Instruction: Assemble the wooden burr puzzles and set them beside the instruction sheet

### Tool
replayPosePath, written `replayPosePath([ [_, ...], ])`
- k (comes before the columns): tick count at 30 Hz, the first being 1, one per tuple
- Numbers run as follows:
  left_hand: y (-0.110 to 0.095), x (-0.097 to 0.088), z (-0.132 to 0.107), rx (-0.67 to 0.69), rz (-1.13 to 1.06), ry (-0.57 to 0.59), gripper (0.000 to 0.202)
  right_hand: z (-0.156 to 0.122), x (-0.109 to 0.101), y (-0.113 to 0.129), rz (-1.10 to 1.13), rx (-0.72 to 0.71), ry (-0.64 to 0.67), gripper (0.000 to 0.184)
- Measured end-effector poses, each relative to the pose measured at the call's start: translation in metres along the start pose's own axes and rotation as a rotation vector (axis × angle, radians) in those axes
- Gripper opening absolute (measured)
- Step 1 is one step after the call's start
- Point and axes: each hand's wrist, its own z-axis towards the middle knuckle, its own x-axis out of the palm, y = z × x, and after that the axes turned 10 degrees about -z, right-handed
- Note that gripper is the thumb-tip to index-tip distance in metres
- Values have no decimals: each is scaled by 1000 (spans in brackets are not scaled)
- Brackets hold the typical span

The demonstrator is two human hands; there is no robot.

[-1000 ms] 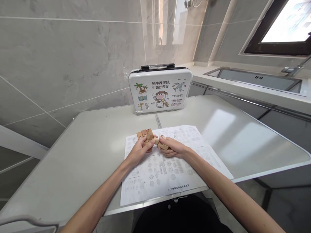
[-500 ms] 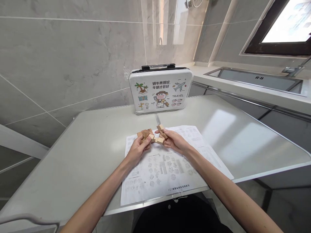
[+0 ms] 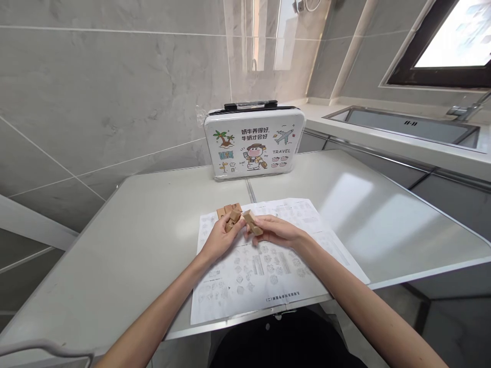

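My left hand [image 3: 221,238] is closed around several notched wooden puzzle pieces [image 3: 233,219], partly hidden by the fingers. Close beside it, my right hand [image 3: 276,231] grips a pale wooden puzzle piece [image 3: 252,223], tilted, its top end leaning toward the left hand. The fingertips of both hands almost meet, and whether the pieces touch I cannot tell. Just behind the left hand, an orange-brown wooden block [image 3: 223,210] with dark markings rests at the sheet's top edge. Both hands are over a white instruction sheet [image 3: 245,301] printed with small diagrams.
A white cartoon-printed case [image 3: 238,166] with a black handle stands upright at the back of the folding table [image 3: 153,225]. Grey tiled wall rises behind it. At the right are a counter with a sink [image 3: 402,128], a faucet [image 3: 462,111] and a window.
My right hand has turned the pale piece and brought it in toward my left hand. The pieces in my left hand have shifted slightly.
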Motion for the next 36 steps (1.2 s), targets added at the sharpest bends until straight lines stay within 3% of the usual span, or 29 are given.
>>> replayPosePath([
  [3, 0, 1, 0, -56, -66, 20, 49, -1, 3, 2, -76, 0, 24, 44],
  [7, -5, 3, 1, -124, -333, 72, 43, 2, 3, 2, -80, -26, -126, 41],
  [10, -7, 4, 1, -97, -400, 119, 36, 5, 1, -1, -91, -30, -231, 42],
  [16, 2, 4, -1, -65, -274, 148, 70, 5, 8, -1, -508, -48, -394, 42],
  [22, 3, 1, -1, -100, -229, 48, 62, 5, 21, 0, -882, -186, -564, 29],
  [25, 3, -1, 0, -82, -156, 26, 59, 7, 23, -4, -987, -269, -566, 24],
  [29, 5, 1, 1, -63, -97, 15, 50, 7, 24, -6, -1012, -325, -564, 22],
  [36, 2, 4, 2, -48, -259, -139, 41, 6, 18, -4, -863, -257, -644, 32],
])
